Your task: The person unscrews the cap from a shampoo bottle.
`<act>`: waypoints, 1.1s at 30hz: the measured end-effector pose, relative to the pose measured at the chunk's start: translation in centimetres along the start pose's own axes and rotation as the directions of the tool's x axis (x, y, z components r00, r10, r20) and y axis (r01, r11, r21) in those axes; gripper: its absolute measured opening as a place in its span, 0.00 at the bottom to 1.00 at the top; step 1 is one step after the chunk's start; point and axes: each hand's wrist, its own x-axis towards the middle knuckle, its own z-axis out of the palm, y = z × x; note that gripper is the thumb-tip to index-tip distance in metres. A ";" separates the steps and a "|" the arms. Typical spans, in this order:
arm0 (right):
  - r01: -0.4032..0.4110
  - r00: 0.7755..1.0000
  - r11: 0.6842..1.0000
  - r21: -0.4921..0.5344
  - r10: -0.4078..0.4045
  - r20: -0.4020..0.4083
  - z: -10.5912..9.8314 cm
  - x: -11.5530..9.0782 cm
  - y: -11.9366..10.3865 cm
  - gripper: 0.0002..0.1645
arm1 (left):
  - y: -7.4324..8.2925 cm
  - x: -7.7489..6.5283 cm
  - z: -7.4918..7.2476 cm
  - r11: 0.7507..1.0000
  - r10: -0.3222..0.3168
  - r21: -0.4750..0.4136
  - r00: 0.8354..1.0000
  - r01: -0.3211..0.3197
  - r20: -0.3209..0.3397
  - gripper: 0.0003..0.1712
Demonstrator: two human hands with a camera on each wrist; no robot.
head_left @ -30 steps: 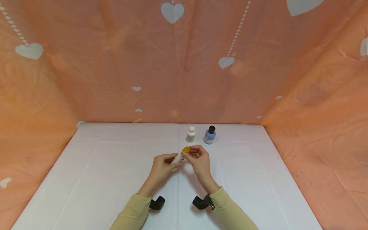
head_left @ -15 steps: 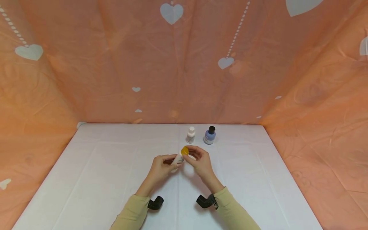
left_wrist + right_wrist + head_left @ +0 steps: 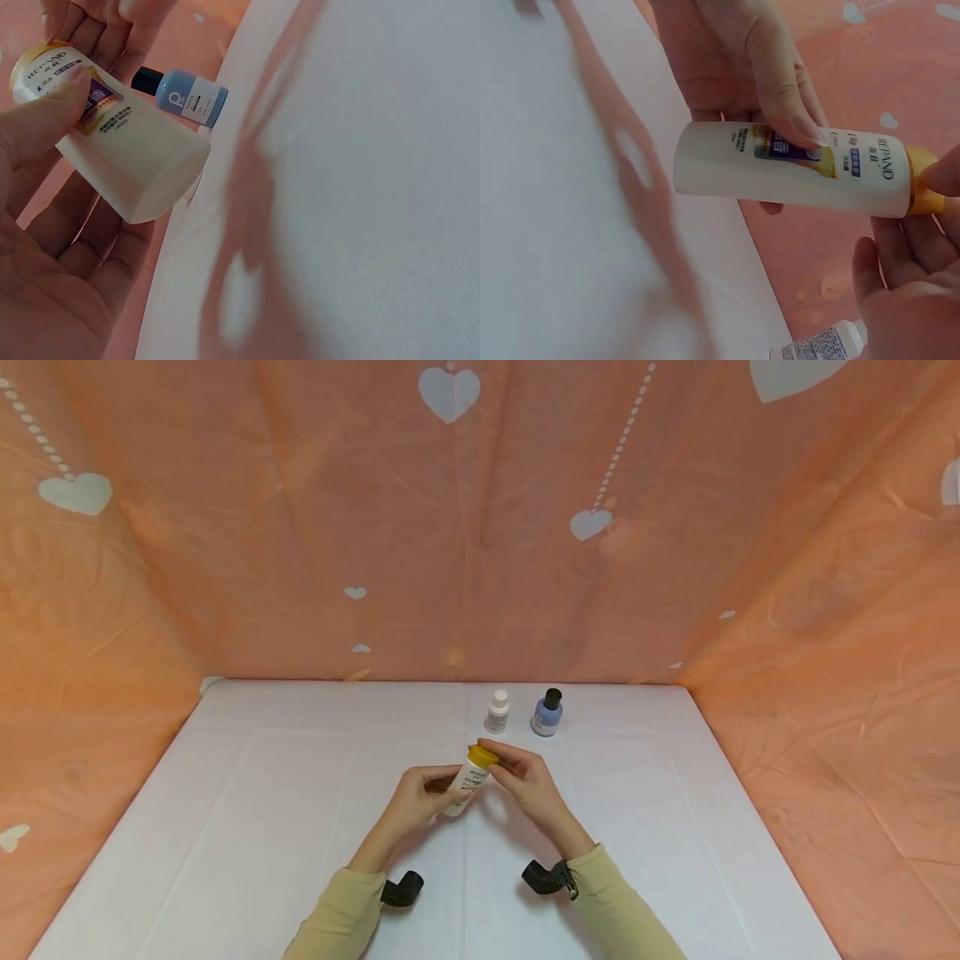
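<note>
In the head view, my left hand (image 3: pixel 411 802) grips a white plastic squeeze bottle (image 3: pixel 463 783) around its body. Its thumb lies over the purple and yellow label (image 3: pixel 784 150), where "REPAND" is printed. The bottle is tilted above the table, its yellow cap (image 3: pixel 483 756) pointing up and away. My right hand (image 3: pixel 534 785) pinches this cap between thumb and fingers. In the right wrist view the cap (image 3: pixel 924 180) sits on the bottle's end, partly hidden by the right thumb.
A small white bottle (image 3: pixel 497 713) and a blue bottle (image 3: pixel 547 715) with a black cap stand upright near the table's back edge. White cloth covers the table (image 3: pixel 262 793). Orange curtains (image 3: pixel 480 568) with heart prints hang behind and on both sides.
The bottle has turned so its printed front and the side of the yellow cap show more. My right hand's fingers have shifted on the cap, and its wrist has moved slightly right.
</note>
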 end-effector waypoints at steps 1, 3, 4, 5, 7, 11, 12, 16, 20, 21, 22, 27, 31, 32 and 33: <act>0.001 1.000 1.000 0.000 -0.001 0.001 0.0 0.0 0.0 0.23 | 0.0 0.0 0.0 1.000 0.003 0.000 1.000 -0.003 -0.001 0.22; 0.012 1.000 1.000 -0.003 -0.012 -0.014 0.0 0.0 -0.1 0.23 | 0.0 0.0 0.1 1.000 0.005 -0.003 1.000 -0.005 -0.006 0.23; 0.017 0.999 1.000 -0.006 -0.017 -0.030 0.1 0.1 0.0 0.24 | 0.0 0.0 0.1 1.000 0.006 -0.004 1.000 -0.006 -0.012 0.23; 0.022 0.998 1.000 -0.010 -0.022 -0.055 0.1 0.1 0.0 0.24 | -0.1 0.0 0.1 1.000 0.006 -0.004 1.000 -0.006 -0.022 0.23; 0.023 0.992 1.000 -0.014 -0.025 -0.127 0.3 0.2 0.1 0.26 | -0.1 0.0 0.3 1.000 0.006 0.000 0.999 -0.006 -0.050 0.23; 0.010 0.956 1.000 -0.024 -0.016 -0.293 0.8 0.3 0.3 0.26 | -0.1 0.0 0.5 1.000 0.003 0.007 0.991 -0.002 -0.133 0.22; 0.008 0.946 1.000 -0.027 -0.016 -0.325 1.0 0.4 0.3 0.26 | -0.1 0.0 0.6 1.000 0.003 0.007 0.988 -0.002 -0.155 0.22; -0.003 0.917 0.996 -0.094 -0.035 -0.397 1.9 0.2 -0.8 0.22 | 1.4 -0.4 0.8 1.000 0.023 0.019 0.977 -0.019 -0.214 0.20; -0.023 0.906 0.986 -0.162 -0.048 -0.421 2.8 0.1 -2.0 0.21 | 3.2 -0.9 1.0 0.999 0.020 0.038 0.974 -0.012 -0.227 0.20; -0.027 0.904 0.986 -0.164 -0.046 -0.424 2.9 0.1 -2.0 0.21 | 3.3 -0.9 1.0 0.999 0.020 0.041 0.974 -0.011 -0.227 0.20; -0.027 0.904 0.987 -0.158 -0.043 -0.425 3.0 0.1 -2.0 0.21 | 3.5 -1.0 1.1 0.999 0.014 0.038 0.973 -0.005 -0.229 0.20; -0.031 0.909 0.989 -0.148 -0.034 -0.416 3.0 0.1 -1.9 0.21 | 2.3 -0.6 1.2 1.000 0.016 0.016 0.973 -0.012 -0.231 0.20; -0.031 0.914 0.985 -0.171 -0.041 -0.404 3.0 0.1 -1.9 0.22 | -0.2 0.0 1.2 0.999 0.033 0.010 0.973 -0.032 -0.229 0.21; -0.031 0.916 0.983 -0.179 -0.044 -0.399 3.0 0.1 -1.9 0.22 | -0.8 0.2 1.1 0.999 0.041 0.014 0.973 -0.039 -0.228 0.21; -0.032 0.918 0.982 -0.187 -0.045 -0.395 3.0 0.1 -2.0 0.22 | -0.8 0.2 1.1 0.999 0.043 0.019 0.974 -0.039 -0.222 0.21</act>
